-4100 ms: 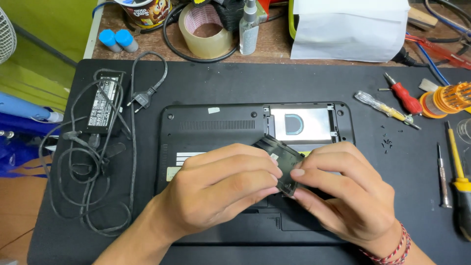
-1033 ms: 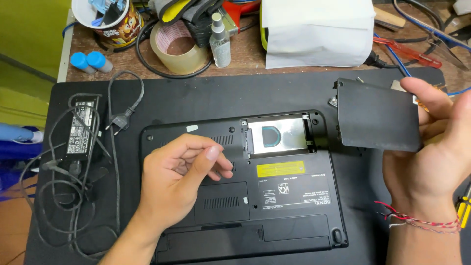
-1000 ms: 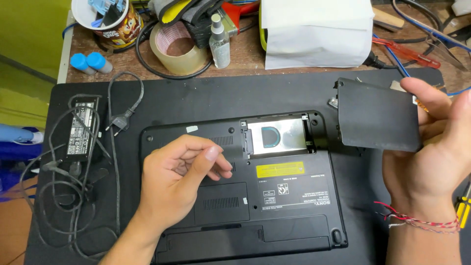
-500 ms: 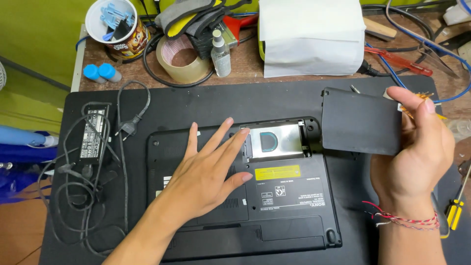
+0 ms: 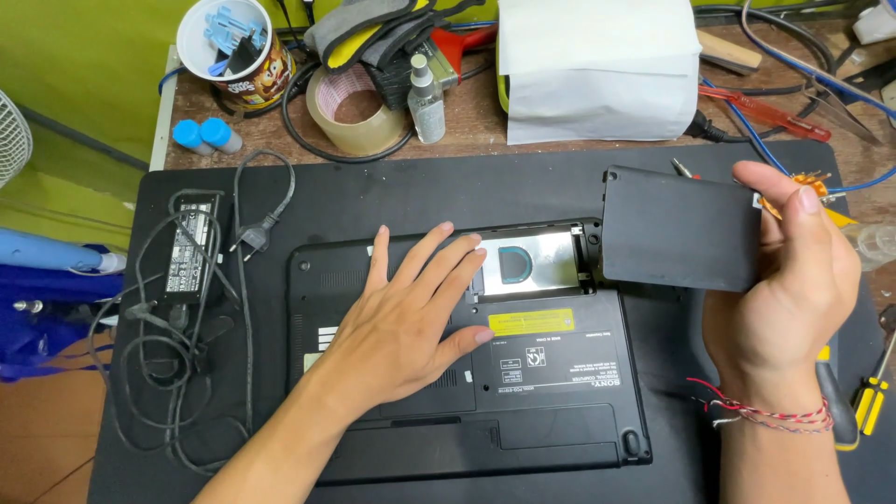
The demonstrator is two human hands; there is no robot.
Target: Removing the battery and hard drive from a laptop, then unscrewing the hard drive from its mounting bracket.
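My left hand lies flat on the upturned black laptop, fingers spread and holding nothing, fingertips just at the edge of the open bay. My right hand is closed around the black cover panel, thumb over its right edge and the other fingers behind it, holding it above the mat just beside the laptop's upper right corner. The panel is clear of the bay, and the silver drive sits exposed in its recess, with a yellow label on the case below it.

To do this well, I judge the flat palm should press evenly so the laptop does not slide on the black mat, and stay off the drive itself. The panel is thin plastic, so I would grip it by its edges without bending it and keep it level as it moves away from the case.

Around the work: a power adapter with its tangled cable lies at the left of the mat, a roll of tape and a small spray bottle stand on the tabletop behind, and a yellow-handled screwdriver lies at the right edge, near my wrist.
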